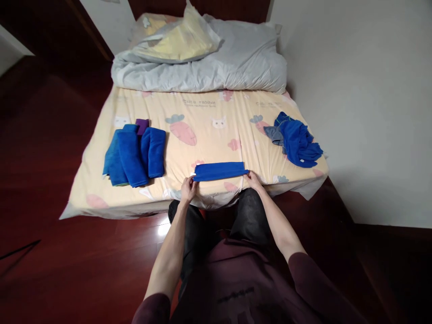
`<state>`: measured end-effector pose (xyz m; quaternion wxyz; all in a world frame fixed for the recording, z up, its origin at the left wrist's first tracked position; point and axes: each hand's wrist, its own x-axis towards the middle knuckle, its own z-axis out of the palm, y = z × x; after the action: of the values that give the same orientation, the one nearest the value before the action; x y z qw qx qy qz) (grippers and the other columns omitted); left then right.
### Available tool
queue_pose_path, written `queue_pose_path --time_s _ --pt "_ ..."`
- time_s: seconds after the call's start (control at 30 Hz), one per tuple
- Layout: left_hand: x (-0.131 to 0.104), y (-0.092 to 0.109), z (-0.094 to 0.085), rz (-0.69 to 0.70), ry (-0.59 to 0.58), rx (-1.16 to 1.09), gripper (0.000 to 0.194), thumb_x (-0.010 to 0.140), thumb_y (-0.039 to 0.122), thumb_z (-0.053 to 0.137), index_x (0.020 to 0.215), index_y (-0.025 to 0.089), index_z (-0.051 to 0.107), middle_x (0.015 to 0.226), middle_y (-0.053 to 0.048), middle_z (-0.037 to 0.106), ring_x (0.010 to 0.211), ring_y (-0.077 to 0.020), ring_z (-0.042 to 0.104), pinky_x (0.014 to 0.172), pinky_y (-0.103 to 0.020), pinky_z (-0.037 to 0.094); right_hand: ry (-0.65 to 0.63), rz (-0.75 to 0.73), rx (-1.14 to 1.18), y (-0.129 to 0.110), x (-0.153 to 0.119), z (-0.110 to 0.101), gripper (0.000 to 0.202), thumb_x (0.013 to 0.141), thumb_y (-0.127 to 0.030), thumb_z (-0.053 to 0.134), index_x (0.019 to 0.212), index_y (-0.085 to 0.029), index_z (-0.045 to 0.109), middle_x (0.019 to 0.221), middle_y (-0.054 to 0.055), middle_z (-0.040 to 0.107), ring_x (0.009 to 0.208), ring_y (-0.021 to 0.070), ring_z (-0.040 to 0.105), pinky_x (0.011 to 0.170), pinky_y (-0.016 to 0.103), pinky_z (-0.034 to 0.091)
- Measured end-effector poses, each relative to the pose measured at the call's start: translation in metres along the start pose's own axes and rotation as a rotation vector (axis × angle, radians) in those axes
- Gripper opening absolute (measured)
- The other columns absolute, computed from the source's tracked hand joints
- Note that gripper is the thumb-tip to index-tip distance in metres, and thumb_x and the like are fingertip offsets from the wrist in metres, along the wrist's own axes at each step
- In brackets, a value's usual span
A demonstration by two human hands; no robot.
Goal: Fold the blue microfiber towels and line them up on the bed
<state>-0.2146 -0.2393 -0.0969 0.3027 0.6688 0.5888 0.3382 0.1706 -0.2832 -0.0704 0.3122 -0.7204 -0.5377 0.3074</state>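
Observation:
A blue towel [219, 172], folded into a long narrow strip, lies near the front edge of the bed. Its near left corner is pinched by my left hand [188, 189], beside a small white tag. My right hand [253, 180] grips the near right corner. To the left rests a group of folded blue towels [133, 155], with a small purple folded cloth [142, 126] behind them. Over on the right is a crumpled heap of blue cloths [299, 141], with a grey-blue cloth [274, 135] at its left side.
The bed [209, 130] has a pale yellow sheet printed with carrots and rabbits. A rolled grey-white quilt [199, 74] and a yellow pillow in clear wrapping [185, 42] lie across its far end. A white wall [364, 99] stands to the right; dark red floor [50, 180] surrounds the bed.

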Motion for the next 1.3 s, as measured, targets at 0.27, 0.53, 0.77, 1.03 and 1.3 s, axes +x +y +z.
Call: queue_pose_path --time_s 0.27,0.53,0.77,1.03,1.3 --pt "-0.003 0.002 -0.001 -0.067 -0.007 -0.014 0.033 0.1 0.044 0.046 0.112 0.02 0.065 0.105 -0.01 0.068 0.102 -0.0271 0.066 0.096 -0.042 0.052 -0.022 -0.009 0.054 0.0 -0.005 -0.005 0.056 0.085 -0.081 0.044 0.071 -0.027 0.041 0.07 -0.001 0.049 0.072 0.0182 0.047 0.069 0.03 0.043" --pt "-0.004 0.004 -0.004 -0.22 0.019 -0.117 0.041 0.096 0.057 0.043 0.091 0.022 0.065 0.086 -0.004 0.069 0.085 -0.022 0.064 0.084 -0.035 0.05 -0.042 0.032 0.051 -0.002 -0.007 -0.007 0.065 0.081 -0.089 0.04 0.064 -0.026 0.043 0.065 -0.001 0.048 0.07 0.0184 0.047 0.067 0.031 0.04" --pt "-0.004 0.014 -0.007 -0.251 0.03 -0.136 0.044 0.089 0.061 0.047 0.076 0.022 0.062 0.073 -0.002 0.063 0.073 -0.019 0.058 0.072 -0.029 0.044 -0.039 0.058 0.035 -0.006 -0.009 -0.008 0.067 0.079 -0.09 0.042 0.062 -0.025 0.043 0.061 -0.002 0.047 0.068 0.0179 0.046 0.064 0.03 0.037" --pt "0.0 0.019 -0.012 -0.333 0.004 -0.101 0.045 0.083 0.058 0.055 0.058 0.022 0.053 0.058 0.001 0.048 0.062 -0.0148 0.047 0.065 -0.027 0.037 -0.007 0.095 0.005 -0.003 -0.005 -0.004 0.065 0.079 -0.087 0.046 0.058 -0.026 0.045 0.058 -0.002 0.047 0.065 0.0177 0.047 0.063 0.03 0.037" --pt "0.003 0.018 -0.02 -0.311 -0.058 0.057 0.047 0.084 0.057 0.052 0.054 0.021 0.054 0.052 0.0 0.046 0.062 -0.0164 0.049 0.061 -0.027 0.034 -0.001 0.089 0.021 0.001 -0.004 -0.003 0.068 0.076 -0.09 0.047 0.057 -0.025 0.047 0.056 -0.002 0.049 0.063 0.0175 0.048 0.06 0.029 0.038"
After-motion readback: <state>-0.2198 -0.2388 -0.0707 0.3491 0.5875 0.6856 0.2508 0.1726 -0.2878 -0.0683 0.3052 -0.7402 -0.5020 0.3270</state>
